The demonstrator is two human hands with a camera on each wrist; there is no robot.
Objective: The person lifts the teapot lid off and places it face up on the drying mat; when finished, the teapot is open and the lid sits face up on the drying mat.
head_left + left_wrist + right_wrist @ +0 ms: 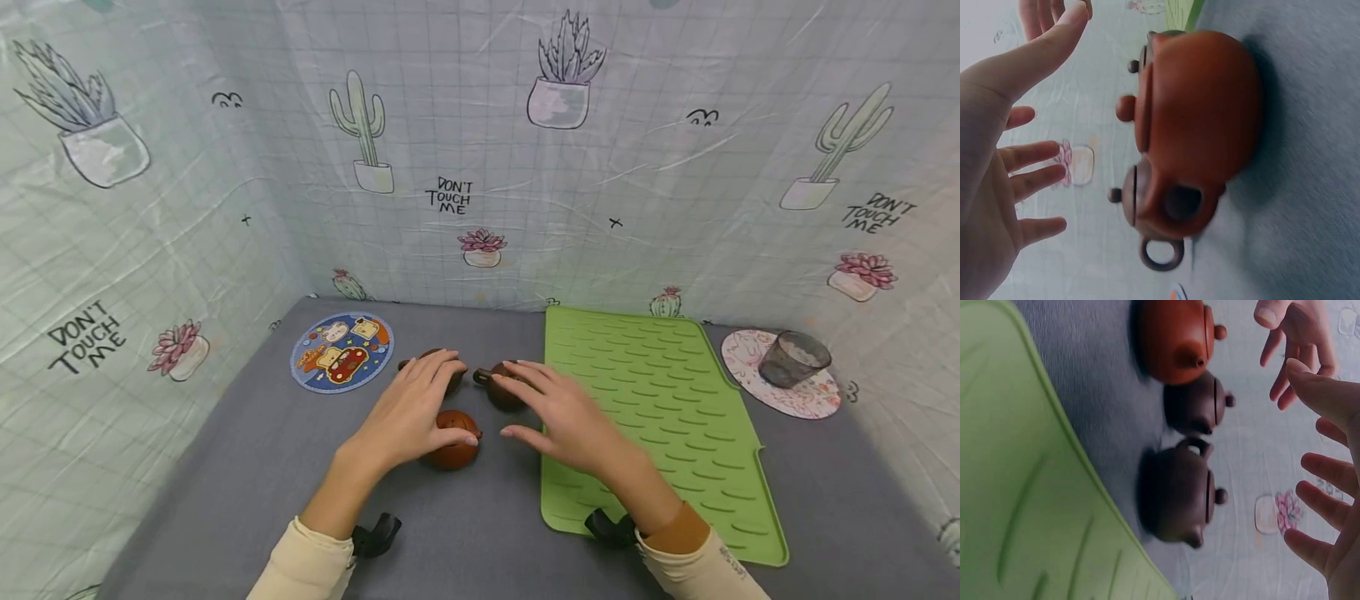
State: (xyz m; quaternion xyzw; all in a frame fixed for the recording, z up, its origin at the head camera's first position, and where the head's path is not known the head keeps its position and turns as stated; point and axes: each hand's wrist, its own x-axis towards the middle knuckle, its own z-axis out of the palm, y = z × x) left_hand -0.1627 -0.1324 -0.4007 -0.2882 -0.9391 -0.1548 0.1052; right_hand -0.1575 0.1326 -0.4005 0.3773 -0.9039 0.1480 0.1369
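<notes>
Three small clay teapots stand close together on the grey table. The reddish-brown teapot (452, 450) is nearest, partly under the left thumb in the head view; its lid knob and handle show in the left wrist view. Behind it a dark brown teapot (1194, 403) is mostly hidden by the left hand in the head view. Another dark teapot (1179, 495) stands beside the green mat, below the right fingers. My left hand (416, 408) hovers above the teapots with fingers apart, holding nothing. My right hand (570, 417) is likewise spread and holds nothing.
A green ridged mat (652, 433) lies on the right of the grey table (247, 483). At the back left is a round blue cartoon coaster (315, 333). A dark translucent cup (793, 360) stands on a pink-patterned coaster (810, 404) at far right. Patterned curtains surround the table.
</notes>
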